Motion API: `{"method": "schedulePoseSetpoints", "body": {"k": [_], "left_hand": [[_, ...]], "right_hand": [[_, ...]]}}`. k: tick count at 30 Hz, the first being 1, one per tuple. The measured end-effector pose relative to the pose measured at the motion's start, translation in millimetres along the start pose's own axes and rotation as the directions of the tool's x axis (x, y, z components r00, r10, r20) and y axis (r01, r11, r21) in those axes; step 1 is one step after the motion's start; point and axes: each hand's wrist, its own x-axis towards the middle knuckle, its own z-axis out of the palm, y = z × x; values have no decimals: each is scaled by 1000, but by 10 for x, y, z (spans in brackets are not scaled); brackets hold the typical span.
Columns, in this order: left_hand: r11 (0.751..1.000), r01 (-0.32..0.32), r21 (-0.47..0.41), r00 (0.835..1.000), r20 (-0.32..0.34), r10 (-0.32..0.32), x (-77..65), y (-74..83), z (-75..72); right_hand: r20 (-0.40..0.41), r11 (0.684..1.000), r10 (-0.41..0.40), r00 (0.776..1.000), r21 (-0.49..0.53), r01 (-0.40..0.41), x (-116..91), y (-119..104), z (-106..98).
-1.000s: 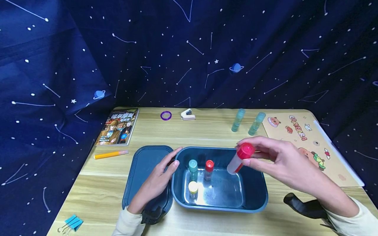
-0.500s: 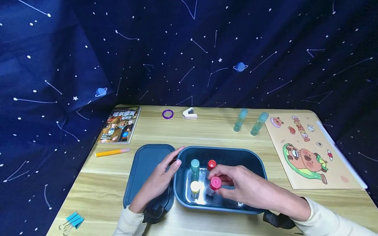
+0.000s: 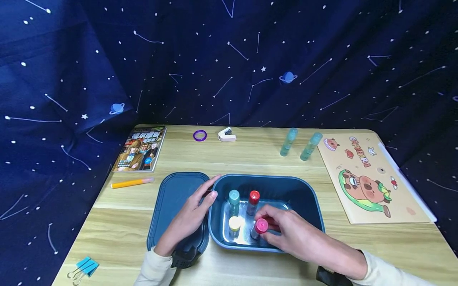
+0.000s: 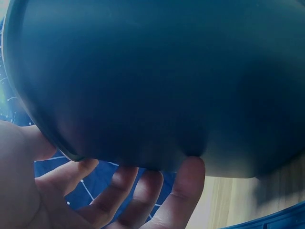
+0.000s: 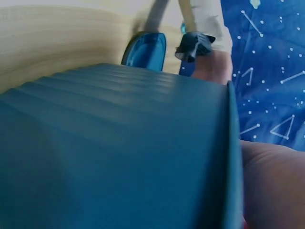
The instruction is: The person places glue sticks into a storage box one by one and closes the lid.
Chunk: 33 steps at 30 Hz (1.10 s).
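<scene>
A dark blue plastic bin (image 3: 279, 186) stands before me. Inside it, my right hand (image 3: 291, 228) pinches a small clear bottle with a pink cap (image 3: 261, 226), held nearly upright near the bin's floor. Beside that bottle stand a red-capped bottle (image 3: 253, 201), a teal one (image 3: 234, 201) and a short yellow-capped one (image 3: 234, 225). My left hand (image 3: 191, 214) rests against the bin's left end, fingers extended. In the left wrist view its fingertips (image 4: 190, 171) touch the outer wall. The right wrist view mostly shows the bin's outside, which hides the held bottle.
Left of the bin lies its blue lid (image 3: 179, 190), partly under my left forearm. Two teal tubes (image 3: 288, 142) stand behind. A folder (image 3: 372, 178) lies right; a book (image 3: 140, 149), orange marker (image 3: 131, 182) and blue binder clips (image 3: 87, 265) lie left. A purple ring (image 3: 200, 135) and white stapler (image 3: 227, 135) sit at the back.
My right hand has carried the pink-capped bottle from above the bin's right side leftward and down, in front of the red-capped one. My left hand has stayed at the bin's end.
</scene>
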Motion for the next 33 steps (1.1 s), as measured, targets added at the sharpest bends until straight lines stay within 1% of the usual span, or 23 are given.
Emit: {"method": "schedulePoseSetpoints", "body": {"k": [7, 17, 23, 26, 29, 31, 33], "left_hand": [[1000, 24, -8, 1000, 7, -24, -4, 10, -10], [1000, 30, -5, 1000, 5, -30, -4, 12, -13], [999, 36, 1, 999, 9, -36, -3, 13, -11], [999, 44, -1, 999, 2, -44, -3, 15, -6], [999, 48, -10, 999, -8, -48, -3, 14, -4], [999, 44, -13, 999, -12, -44, -6, 16, -3], [999, 42, -14, 999, -14, -43, -10, 16, -1]], "right_hand": [[-6, 1000, -2, 1000, -21, 2, 46, 45, 56], [27, 998, -14, 1000, 57, 13, 89, 106, 63], [47, 997, 4, 999, 80, -8, 75, 105, 5], [52, 996, 11, 999, 84, -16, 38, 95, -121], [45, 994, 32, 998, 108, -36, -38, 77, -352], [0, 992, 32, 999, 120, -32, -111, 86, -544], [-83, 994, 42, 996, 106, -33, -191, 129, -743]]}}
